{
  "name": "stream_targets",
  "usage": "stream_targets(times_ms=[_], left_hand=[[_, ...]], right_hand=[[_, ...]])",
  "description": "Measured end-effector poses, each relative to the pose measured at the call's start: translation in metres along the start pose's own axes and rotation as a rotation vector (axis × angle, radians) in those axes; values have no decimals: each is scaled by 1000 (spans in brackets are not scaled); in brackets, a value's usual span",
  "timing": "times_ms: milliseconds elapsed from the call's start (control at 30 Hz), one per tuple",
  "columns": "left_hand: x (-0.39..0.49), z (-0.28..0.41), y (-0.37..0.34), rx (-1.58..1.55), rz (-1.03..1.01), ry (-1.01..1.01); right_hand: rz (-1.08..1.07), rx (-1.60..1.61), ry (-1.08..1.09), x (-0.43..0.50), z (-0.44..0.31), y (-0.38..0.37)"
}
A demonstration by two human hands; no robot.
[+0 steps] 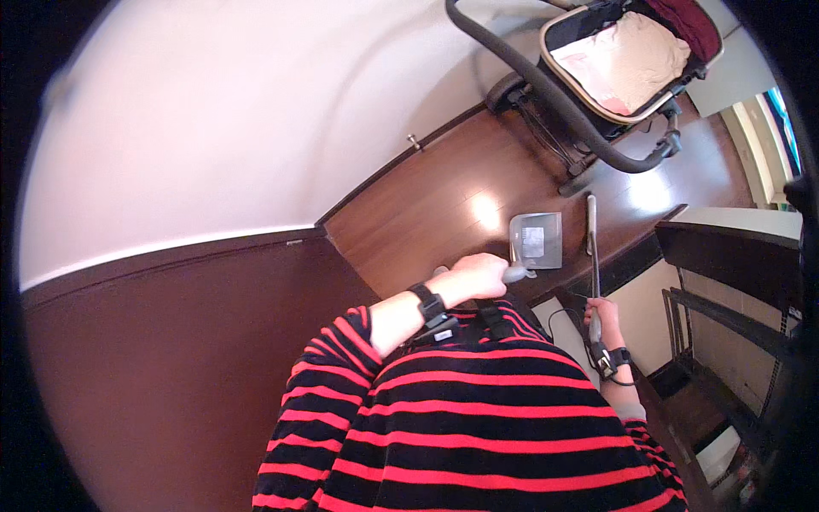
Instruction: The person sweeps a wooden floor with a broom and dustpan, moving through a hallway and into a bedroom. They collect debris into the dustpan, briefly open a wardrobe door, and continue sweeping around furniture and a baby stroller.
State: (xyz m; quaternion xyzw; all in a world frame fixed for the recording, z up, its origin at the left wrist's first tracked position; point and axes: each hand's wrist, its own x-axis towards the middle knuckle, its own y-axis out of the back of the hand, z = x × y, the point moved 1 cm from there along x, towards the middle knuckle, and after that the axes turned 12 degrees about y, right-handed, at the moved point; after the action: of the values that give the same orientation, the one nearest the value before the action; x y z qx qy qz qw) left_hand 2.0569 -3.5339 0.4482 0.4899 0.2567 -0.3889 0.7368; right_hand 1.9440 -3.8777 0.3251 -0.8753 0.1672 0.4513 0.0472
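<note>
My left hand (484, 275) is closed around the grey handle of a dustpan (548, 253). The pan is pale grey and bears a white label with writing. It is held low over the wooden floor, and I cannot tell if it touches. My right hand (603, 313) grips the grey shaft of a long-handled broom (596, 269). A narrow, light-coloured head (591, 221) sits at the broom's far end, to the right of the dustpan, with a gap between them. Black bands circle both wrists.
A stroller (550, 83) with bedding (640, 57) in its basket stands ahead on the glossy floor (409, 211). A doorstop (414, 141) juts from the white wall's baseboard. Dark panelling (192, 352) is at left. A dark metal rack (723, 320) stands close on the right.
</note>
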Motion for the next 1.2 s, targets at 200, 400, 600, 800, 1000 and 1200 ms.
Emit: stream_targets(times_ms=[200,400,600,800,1000,1200], left_hand=[[-72,-106,-15,-242,136,192],[-174,-222,-63,-674,294,394],[-251,-308,-109,-1038,354,614],[-321,-389,-155,-1103,477,717],[-349,-417,-211,-1171,553,862],[-361,-434,-256,-1239,585,982]], right_hand=[[86,-122,33,-23,3,-24],[-99,-561,171,-85,14,-72],[-228,-842,176,-143,11,-190],[-529,-560,-25,-182,5,-361],[-795,-681,-320,-200,6,-483],[-1020,-843,-197,-183,37,-599]])
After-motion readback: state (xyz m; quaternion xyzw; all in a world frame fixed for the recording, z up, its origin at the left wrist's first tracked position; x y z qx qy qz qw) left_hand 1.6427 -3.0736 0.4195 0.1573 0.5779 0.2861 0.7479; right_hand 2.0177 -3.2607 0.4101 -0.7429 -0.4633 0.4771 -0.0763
